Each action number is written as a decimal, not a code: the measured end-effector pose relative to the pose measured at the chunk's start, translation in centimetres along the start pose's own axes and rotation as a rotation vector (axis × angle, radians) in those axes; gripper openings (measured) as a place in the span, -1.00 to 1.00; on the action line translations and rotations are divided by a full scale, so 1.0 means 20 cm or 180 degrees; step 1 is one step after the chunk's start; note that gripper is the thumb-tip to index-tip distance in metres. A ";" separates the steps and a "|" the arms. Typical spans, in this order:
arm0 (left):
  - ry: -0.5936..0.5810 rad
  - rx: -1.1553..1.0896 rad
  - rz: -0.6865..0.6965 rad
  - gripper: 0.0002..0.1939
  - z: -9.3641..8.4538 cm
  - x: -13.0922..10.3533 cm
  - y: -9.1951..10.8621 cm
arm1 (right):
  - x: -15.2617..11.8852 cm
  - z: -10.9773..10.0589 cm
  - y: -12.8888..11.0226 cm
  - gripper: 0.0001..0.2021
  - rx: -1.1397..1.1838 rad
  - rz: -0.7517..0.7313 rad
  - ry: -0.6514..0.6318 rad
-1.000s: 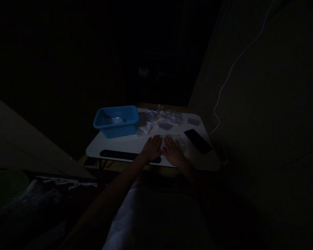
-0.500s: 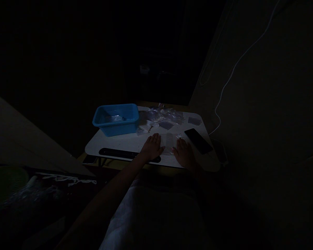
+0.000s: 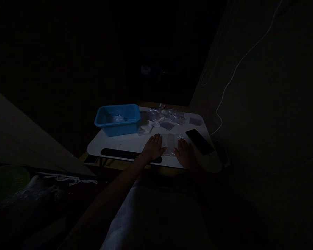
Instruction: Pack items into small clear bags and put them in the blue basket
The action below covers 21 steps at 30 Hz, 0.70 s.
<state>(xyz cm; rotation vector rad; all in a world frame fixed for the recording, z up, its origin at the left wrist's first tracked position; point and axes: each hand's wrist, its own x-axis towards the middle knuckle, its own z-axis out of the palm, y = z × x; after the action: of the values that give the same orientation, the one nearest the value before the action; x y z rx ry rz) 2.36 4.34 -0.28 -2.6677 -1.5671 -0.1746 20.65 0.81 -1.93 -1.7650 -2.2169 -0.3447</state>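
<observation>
In the dim head view a clear plastic bag or sheet (image 3: pixel 170 141) lies flat on a small white table (image 3: pixel 114 141). My left hand (image 3: pixel 153 147) rests palm down at its left edge, thumb apart from the fingers. At the right edge my right hand (image 3: pixel 184 152) lies flat too, its thumb pointing toward the left hand. Neither hand grips anything. Crumpled clear plastic (image 3: pixel 167 114) and a flat clear packet (image 3: pixel 167 125) sit behind the hands.
A blue basin (image 3: pixel 120 129) with clear plastic inside stands at the table's left. Right of my hands lies a black phone (image 3: pixel 199 141), with another flat packet (image 3: pixel 195 121) behind it. A white cable (image 3: pixel 233 74) hangs along the right wall.
The whole view has shifted slightly, so the table and its objects appear a little further right. Both hands keep their places on the clear plastic.
</observation>
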 end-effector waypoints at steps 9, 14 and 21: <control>-0.0007 0.0004 0.0019 -0.35 0.00 0.00 0.00 | 0.01 -0.01 0.00 -0.48 0.0000 0.0052 -0.0127; -0.0013 0.0012 0.0007 -0.35 0.00 0.00 0.00 | 0.00 0.00 0.00 -0.46 -0.0092 0.0006 -0.0124; -0.0057 0.0044 -0.0011 -0.35 -0.01 0.00 0.01 | 0.00 0.01 0.00 -0.46 -0.0149 0.0010 -0.0082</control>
<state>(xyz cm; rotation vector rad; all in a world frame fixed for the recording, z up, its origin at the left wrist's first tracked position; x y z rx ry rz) 2.39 4.19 -0.10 -2.6639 -1.5720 -0.1400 20.67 0.92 -2.14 -1.8066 -2.2410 -0.3781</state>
